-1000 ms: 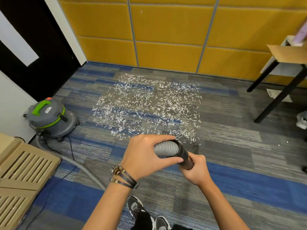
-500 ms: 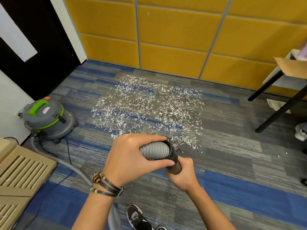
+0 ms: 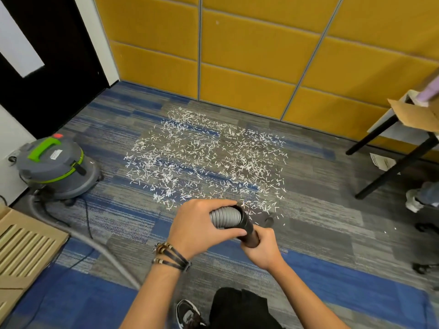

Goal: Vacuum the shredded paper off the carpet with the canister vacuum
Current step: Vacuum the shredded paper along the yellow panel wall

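White shredded paper (image 3: 206, 160) lies scattered over the grey and blue carpet (image 3: 320, 210) in front of the yellow wall. The grey canister vacuum (image 3: 55, 168) with a green handle stands at the left. Its grey ribbed hose (image 3: 224, 217) runs across the floor to my hands. My left hand (image 3: 199, 230) grips the ribbed hose end. My right hand (image 3: 262, 248) grips the dark wand tube (image 3: 249, 230) joined to it. The tube's lower end (image 3: 268, 220) points down at the near edge of the paper.
A black-legged table (image 3: 403, 143) with a cardboard box stands at the right, a paper sheet under it. A slatted cardboard panel (image 3: 26, 250) lies at the left. A black door (image 3: 47, 55) is at the back left. A power cord (image 3: 86, 222) trails from the vacuum. My shoe (image 3: 187, 314) shows below.
The view has shifted while my hands keep the same hold on the hose and tube. The paper patch looks unchanged.
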`<action>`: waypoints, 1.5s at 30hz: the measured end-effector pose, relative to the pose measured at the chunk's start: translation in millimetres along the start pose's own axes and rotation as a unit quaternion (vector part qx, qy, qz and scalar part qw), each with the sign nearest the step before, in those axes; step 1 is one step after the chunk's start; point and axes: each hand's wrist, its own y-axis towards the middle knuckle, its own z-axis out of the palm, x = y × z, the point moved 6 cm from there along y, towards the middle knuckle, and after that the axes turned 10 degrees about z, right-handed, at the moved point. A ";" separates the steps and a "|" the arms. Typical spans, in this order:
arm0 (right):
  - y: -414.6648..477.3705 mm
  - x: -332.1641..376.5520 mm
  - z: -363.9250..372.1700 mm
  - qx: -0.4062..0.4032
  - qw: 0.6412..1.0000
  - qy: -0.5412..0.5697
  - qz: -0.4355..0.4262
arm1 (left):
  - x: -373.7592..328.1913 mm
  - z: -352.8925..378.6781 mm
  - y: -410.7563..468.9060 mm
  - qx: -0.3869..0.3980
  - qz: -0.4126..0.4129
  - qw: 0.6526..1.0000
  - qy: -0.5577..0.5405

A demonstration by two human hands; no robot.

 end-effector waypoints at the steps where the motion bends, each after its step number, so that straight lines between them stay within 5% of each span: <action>1: 0.7 4.4 4.4 0.005 1.000 0.006 -0.002 | 2.5 -7.3 -1.9 -0.011 0.001 1.000 -0.009; 7: 15.4 36.7 -2.3 -0.020 0.998 -0.012 -0.050 | 3.2 -39.1 7.0 -0.089 0.030 0.995 -0.035; 19: 50.7 16.2 2.5 0.036 0.999 0.012 -0.009 | 30.1 -19.8 48.2 0.010 -0.008 1.000 -0.028; 26: 83.0 35.5 -37.1 0.000 0.998 -0.034 -0.062 | 17.7 -28.2 83.5 -0.057 0.026 0.998 -0.023; 45: 113.1 -2.7 -56.8 0.020 1.000 -0.002 0.018 | 23.6 14.0 137.4 0.018 0.001 1.000 0.004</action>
